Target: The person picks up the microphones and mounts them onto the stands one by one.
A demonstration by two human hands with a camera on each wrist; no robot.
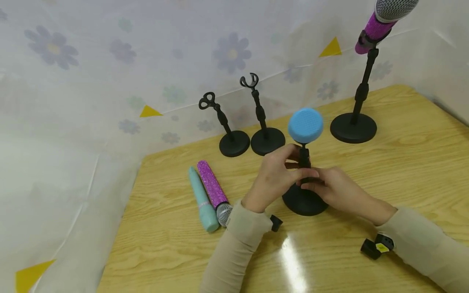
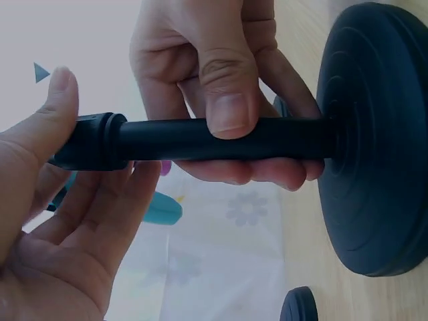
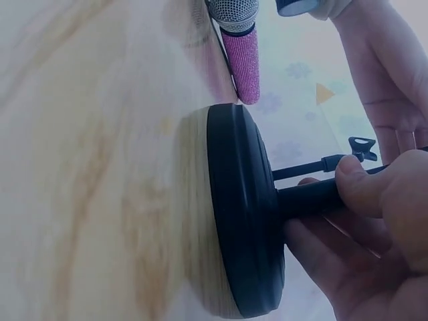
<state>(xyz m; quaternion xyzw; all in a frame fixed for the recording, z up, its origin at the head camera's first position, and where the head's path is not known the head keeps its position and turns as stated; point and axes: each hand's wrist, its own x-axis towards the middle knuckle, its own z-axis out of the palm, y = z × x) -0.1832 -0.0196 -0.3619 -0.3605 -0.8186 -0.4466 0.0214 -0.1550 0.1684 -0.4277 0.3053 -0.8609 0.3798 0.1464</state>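
Observation:
A black desktop microphone stand (image 1: 305, 203) stands upright, with a blue round-headed microphone (image 1: 305, 125) at its top. My left hand (image 1: 272, 177) holds the stand's upper collar (image 2: 93, 142), thumb on one side and fingers behind. Lower down, my right hand (image 1: 338, 189) grips the pole (image 2: 287, 137) between thumb and fingers, just above the round base (image 3: 244, 214). In the right wrist view, the right hand (image 3: 388, 227) hides part of the pole. The microphone's lower part is mostly hidden in the head view.
Left of the hands lie a teal microphone (image 1: 203, 201) and a glittery purple microphone (image 1: 212, 185). Two stands with bare clips, one stand (image 1: 234, 142) and another stand (image 1: 267, 140), are at the back. At right rear, a stand (image 1: 353, 128) bears a purple microphone (image 1: 377, 28).

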